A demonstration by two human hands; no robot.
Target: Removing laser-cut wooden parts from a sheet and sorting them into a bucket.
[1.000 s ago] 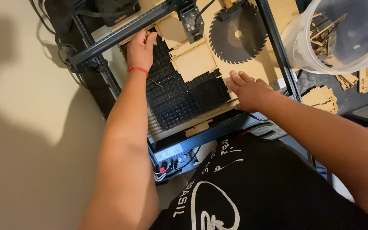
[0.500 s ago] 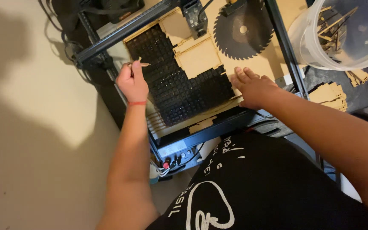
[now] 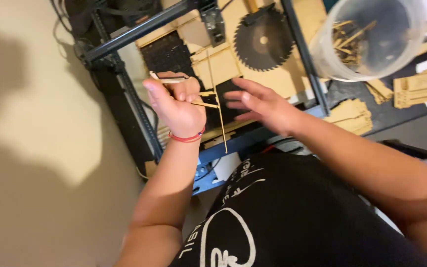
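Head view, read left to right. My left hand (image 3: 176, 106), a red band at its wrist, is raised above the machine bed with the fingers curled and clamped on thin wooden offcuts (image 3: 208, 99): short slivers stick out from the fist toward the right, and one long thin strip (image 3: 218, 111) hangs from the same grasp, running from above the hand down past the wrist on its right side. Behind and above this hand lies the black honeycomb bed (image 3: 166, 52) inside a dark metal frame (image 3: 139, 24).

Just right of the strip, my right hand (image 3: 260, 104) is spread flat, fingers apart and pointing left toward the offcuts; I cannot tell whether the fingertips touch them. It grips nothing.

Above the right hand, a cut plywood sheet (image 3: 223, 66) rests on the bed, and beyond it a dark saw-toothed disc (image 3: 263, 42). Farther right, well apart from both hands, a clear plastic tub (image 3: 371, 37) holds wooden scraps, and cut wooden panels (image 3: 416, 86) lie on the dark bench (image 3: 386, 111).
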